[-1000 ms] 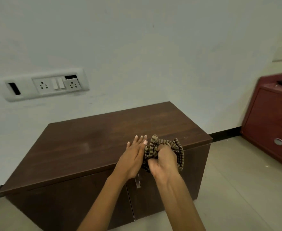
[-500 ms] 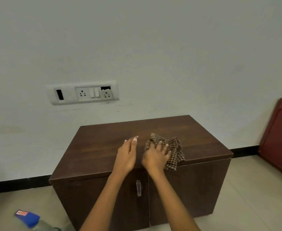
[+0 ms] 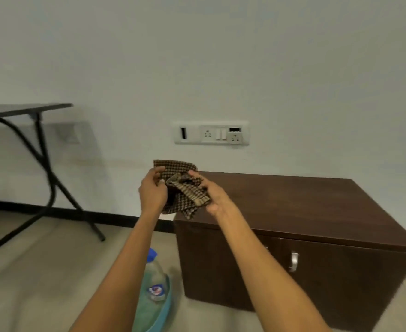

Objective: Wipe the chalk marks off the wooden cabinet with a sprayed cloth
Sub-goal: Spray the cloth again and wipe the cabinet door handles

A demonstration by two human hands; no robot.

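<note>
A brown checked cloth (image 3: pixel 182 188) hangs bunched in the air over the left end of the dark wooden cabinet (image 3: pixel 305 207). My left hand (image 3: pixel 152 192) pinches its upper left corner. My right hand (image 3: pixel 212 195) holds its right side, fingers curled round the folds. Both hands are lifted off the cabinet top. No chalk marks show on the top from here. A spray bottle (image 3: pixel 155 281) with a blue cap and greenish liquid stands on the floor below my left forearm, beside the cabinet's left wall.
A white socket panel (image 3: pixel 211 133) is on the wall above the cabinet. A black folding table (image 3: pixel 26 109) stands at the left. The cabinet has two front doors with metal handles (image 3: pixel 293 261). Tiled floor lies between the table and the cabinet.
The cloth has left the cabinet top and now hangs between both hands. My left hand has taken hold of it. The view has swung left, showing the folding table and the bottle.
</note>
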